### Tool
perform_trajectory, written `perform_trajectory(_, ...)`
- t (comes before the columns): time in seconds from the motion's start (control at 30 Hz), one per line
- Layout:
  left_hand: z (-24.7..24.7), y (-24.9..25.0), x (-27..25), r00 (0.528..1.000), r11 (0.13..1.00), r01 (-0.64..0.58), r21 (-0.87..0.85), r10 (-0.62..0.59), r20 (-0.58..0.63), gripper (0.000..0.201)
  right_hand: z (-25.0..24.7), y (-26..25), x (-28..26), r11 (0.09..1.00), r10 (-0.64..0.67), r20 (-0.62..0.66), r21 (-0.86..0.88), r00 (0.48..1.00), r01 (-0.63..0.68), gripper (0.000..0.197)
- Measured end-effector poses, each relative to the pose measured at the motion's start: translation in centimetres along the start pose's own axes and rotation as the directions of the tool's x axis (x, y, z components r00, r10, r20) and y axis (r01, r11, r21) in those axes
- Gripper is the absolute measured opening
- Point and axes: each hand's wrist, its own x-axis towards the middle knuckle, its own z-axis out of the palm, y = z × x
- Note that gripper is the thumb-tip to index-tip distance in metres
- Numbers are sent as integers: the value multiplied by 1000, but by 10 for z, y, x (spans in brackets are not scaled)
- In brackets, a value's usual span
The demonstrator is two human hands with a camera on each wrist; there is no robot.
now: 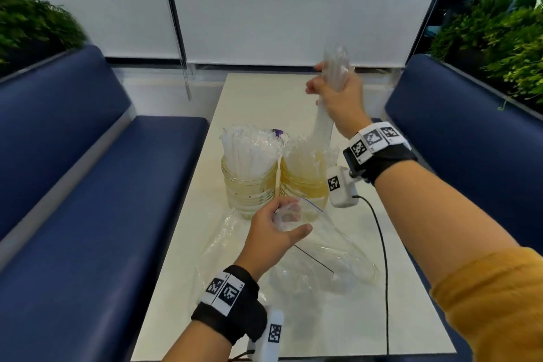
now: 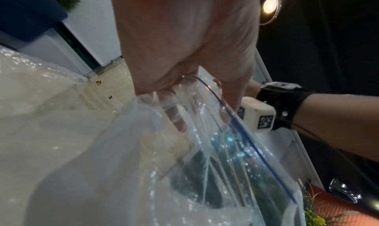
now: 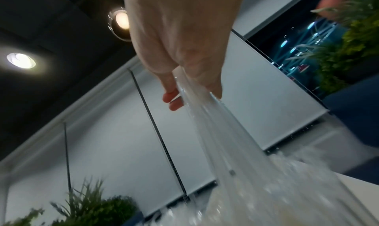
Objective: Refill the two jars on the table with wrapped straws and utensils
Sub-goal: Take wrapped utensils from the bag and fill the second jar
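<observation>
Gripping a bundle of wrapped utensils (image 1: 323, 114), right hand (image 1: 338, 97) raised above right jar (image 1: 302, 182) | left hand (image 1: 273, 232) pinches zip bag (image 1: 317, 256) mouth on table (image 1: 411, 303) | left jar (image 1: 249, 185) holds wrapped straws (image 1: 246, 150)

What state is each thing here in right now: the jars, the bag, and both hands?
Left jar: upright, packed with wrapped straws.
Right jar: upright, holding wrapped items; contents blurred.
Bag: open, mouth held up, rest lying on the table.
Left hand: grips the bag's mouth.
Right hand: raised over the right jar, grips a bundle of wrapped items.
</observation>
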Motion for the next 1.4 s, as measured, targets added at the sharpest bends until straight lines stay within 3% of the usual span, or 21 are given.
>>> perform_trajectory(0.17,-4,0,2,999,1000,-8,7,8,-33,47,3,58,-11,983,157,64,-109,985,-150,25)
perform_trajectory(0.3,-7,-3,3,999,1000,2,-8,-2,-44,46,-1,90,-26,940,259,14,-231,966,-249,35)
perform_trajectory(0.4,-7,-4,4,999,1000,-5,4,5,-47,44,-1,82,-27,945,84,-4,-318,996,-81,51)
perform_trajectory(0.5,-5,-5,6,999,1000,-4,6,5,-39,43,-1,69,-23,960,-128,9,-251,992,127,85)
perform_trajectory(0.57,-5,-4,6,1000,1000,-3,9,4,-28,44,-2,67,-17,902,-256,67,-342,964,263,76)
perform_trajectory(0.63,-5,-3,6,1000,1000,-1,10,1,-17,44,-5,69,-12,763,-307,219,-525,926,377,61)
perform_trajectory(0.73,-4,-2,7,1000,1000,-5,31,5,-12,43,-3,76,-15,581,-95,402,-720,911,379,41)
perform_trajectory(0.8,-4,-2,7,1000,999,-1,35,2,-11,43,-1,82,-22,457,-29,400,-810,916,368,42)
perform_trajectory(0.87,-4,-2,6,1000,999,1,33,0,-17,43,2,78,-24,381,-113,325,-859,939,342,51)
perform_trajectory(0.93,-5,-1,5,1000,1000,-1,29,2,-24,42,6,68,-18,393,-245,254,-856,936,335,46)
perform_trajectory(1.0,-7,0,5,999,999,3,33,-2,-32,42,10,60,-9,449,-310,293,-793,904,411,33)
perform_trajectory(1.03,-7,0,5,1000,999,6,38,-5,-31,42,13,57,-5,433,-275,369,-777,888,457,36)
perform_trajectory(1.1,-7,0,5,1000,999,10,37,-10,-20,45,17,60,-2,386,-72,502,-782,862,488,40)
perform_trajectory(1.17,-7,1,5,1000,1000,13,25,-13,5,52,17,65,-7,298,176,512,-842,841,450,41)
perform_trajectory(1.23,-6,3,5,999,1000,4,22,-5,40,58,10,65,-15,217,244,532,-845,811,489,45)
perform_trajectory(1.3,-5,3,6,998,999,-13,29,11,65,64,4,52,-23,213,140,515,-850,846,483,47)
perform_trajectory(1.4,-4,-1,6,996,999,-19,33,16,91,69,-3,20,-52,414,-82,407,-816,910,403,31)
